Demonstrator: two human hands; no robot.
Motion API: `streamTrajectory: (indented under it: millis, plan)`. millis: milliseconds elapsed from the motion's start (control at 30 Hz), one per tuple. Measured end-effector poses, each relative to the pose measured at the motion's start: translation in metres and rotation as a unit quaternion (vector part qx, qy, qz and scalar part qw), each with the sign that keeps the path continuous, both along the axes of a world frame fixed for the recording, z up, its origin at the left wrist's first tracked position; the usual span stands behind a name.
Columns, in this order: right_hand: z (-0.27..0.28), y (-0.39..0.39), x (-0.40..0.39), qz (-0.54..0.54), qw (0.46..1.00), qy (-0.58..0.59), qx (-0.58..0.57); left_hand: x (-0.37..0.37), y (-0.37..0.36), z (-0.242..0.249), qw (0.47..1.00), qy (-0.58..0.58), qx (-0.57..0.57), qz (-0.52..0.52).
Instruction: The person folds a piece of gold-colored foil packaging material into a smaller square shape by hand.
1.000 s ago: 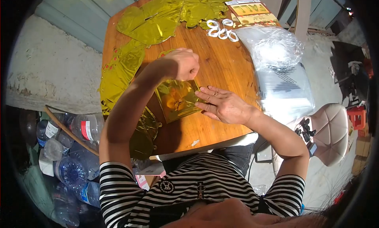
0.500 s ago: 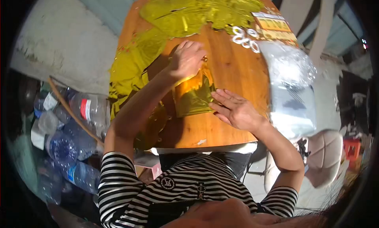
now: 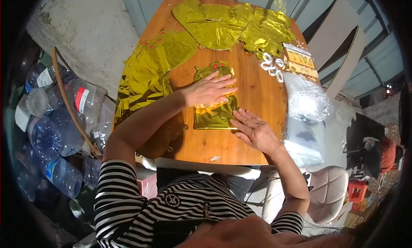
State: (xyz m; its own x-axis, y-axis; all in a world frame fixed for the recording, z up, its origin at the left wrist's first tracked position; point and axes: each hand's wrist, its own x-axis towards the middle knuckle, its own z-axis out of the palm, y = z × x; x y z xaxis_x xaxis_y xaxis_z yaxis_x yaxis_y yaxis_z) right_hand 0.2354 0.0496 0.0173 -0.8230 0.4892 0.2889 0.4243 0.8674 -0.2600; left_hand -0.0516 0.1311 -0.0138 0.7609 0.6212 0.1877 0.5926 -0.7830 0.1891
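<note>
Since the earlier frame, left hand [image 3: 210,92] had opened from a fist and lay flat, fingers spread, on the folded gold foil balloon [image 3: 214,115] mid-table [image 3: 253,89]. Right hand [image 3: 254,130], open-palmed, pressed its near right edge; the foil's long axis ran away from the person.

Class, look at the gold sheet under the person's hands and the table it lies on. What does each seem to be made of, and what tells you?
Gold sheet: probably thin metallic foil film, given its mirror shine and creases. Table: looks like varnished wood, with visible grain lines and a warm gloss.
</note>
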Motion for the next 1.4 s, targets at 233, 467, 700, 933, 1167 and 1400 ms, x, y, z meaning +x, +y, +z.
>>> streamTrajectory:
  millis: [233,467,700,933,1167,1400]
  plan:
    - [0.012,0.006,-0.022,-0.061,0.997,0.038,-0.031,-0.001,0.001,-0.004,1.000,-0.004,-0.014,-0.002]
    - [0.000,0.018,-0.044,-0.009,0.996,-0.086,-0.037,-0.002,0.003,-0.008,1.000,0.011,-0.019,0.016]
    - [-0.008,0.023,-0.043,-0.005,0.993,-0.121,-0.013,-0.002,0.004,-0.013,0.997,-0.061,-0.033,0.016]
    - [-0.007,0.023,-0.044,-0.010,0.990,-0.137,-0.008,-0.030,0.024,0.007,0.851,-0.427,-0.257,0.166]
    - [-0.007,0.022,-0.045,-0.010,0.992,-0.128,-0.013,-0.068,-0.083,0.037,0.592,-0.476,-0.555,0.338]
    - [-0.009,0.022,-0.045,-0.016,0.992,-0.127,-0.002,-0.039,-0.150,0.050,0.579,-0.439,-0.582,0.365]
